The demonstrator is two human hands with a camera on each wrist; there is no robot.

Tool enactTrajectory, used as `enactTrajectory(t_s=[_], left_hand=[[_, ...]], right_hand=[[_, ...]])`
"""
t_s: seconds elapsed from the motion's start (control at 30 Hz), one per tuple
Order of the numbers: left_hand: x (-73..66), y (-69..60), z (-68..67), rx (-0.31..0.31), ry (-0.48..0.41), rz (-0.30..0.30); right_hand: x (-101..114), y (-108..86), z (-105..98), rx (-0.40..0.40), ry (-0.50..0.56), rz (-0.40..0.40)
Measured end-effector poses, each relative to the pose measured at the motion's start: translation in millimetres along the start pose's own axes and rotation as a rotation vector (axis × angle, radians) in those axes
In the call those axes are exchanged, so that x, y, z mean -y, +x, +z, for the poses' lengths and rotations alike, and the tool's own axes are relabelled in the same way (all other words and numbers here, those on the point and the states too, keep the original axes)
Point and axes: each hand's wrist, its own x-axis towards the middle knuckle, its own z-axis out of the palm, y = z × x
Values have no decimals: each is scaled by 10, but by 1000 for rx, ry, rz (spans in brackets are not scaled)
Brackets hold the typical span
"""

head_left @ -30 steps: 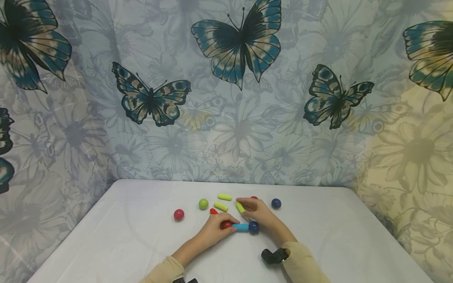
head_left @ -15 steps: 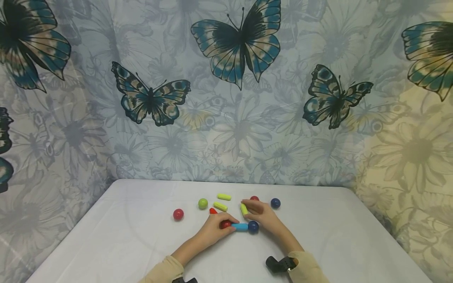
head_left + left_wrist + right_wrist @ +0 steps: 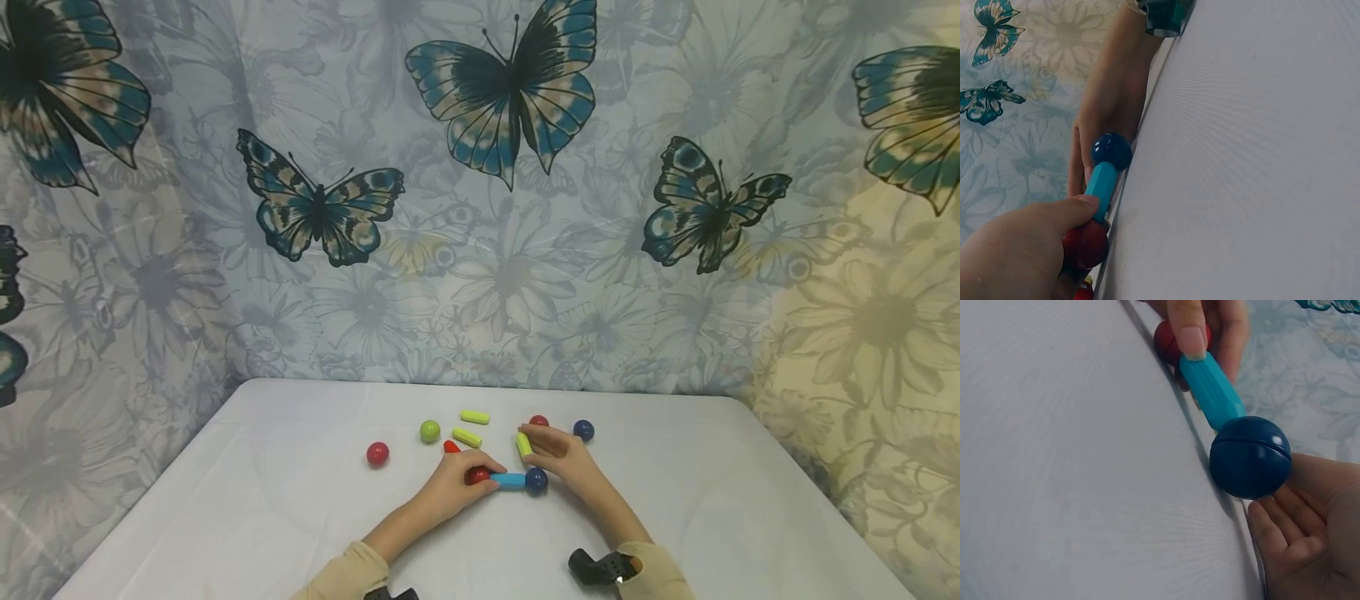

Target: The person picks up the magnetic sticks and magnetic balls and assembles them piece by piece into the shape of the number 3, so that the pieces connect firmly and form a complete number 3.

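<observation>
My left hand point(image 3: 453, 483) pinches a red ball point(image 3: 1087, 245) joined to a light-blue rod point(image 3: 508, 481), its thumb at the joint. A dark blue ball point(image 3: 1250, 457) sits on the rod's other end, making one straight piece, low at the tabletop. Just beyond it, my right hand point(image 3: 564, 454) has a yellow-green rod point(image 3: 523, 446) between index finger and thumb, one at each end. In the right wrist view the blue ball covers those fingertips, so that rod does not show there. A red rod end point(image 3: 451, 447) peeks out behind my left hand.
Two more yellow-green rods point(image 3: 467, 437) lie behind my hands, with a green ball point(image 3: 430, 431) to their left. One red ball point(image 3: 378, 454) is farther left. Another red ball point(image 3: 538, 421) and a dark blue ball point(image 3: 583, 430) stand behind my right hand. White cloth covers the table point(image 3: 262, 500).
My right hand has shifted a little to the right and nearer to me, and the yellow-green rod has moved and turned with it. My left hand keeps the joined piece nearly still.
</observation>
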Motion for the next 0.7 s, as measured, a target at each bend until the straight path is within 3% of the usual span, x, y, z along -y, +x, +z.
enactTrajectory(t_s=[0.43,0.7], left_hand=[[-3,0,5,0,1,1],[2,3,3,2,-7,-7]], right_hand=[[2,-56,-89,-41,30,70],[-39,-80,-136,-5,30,98]])
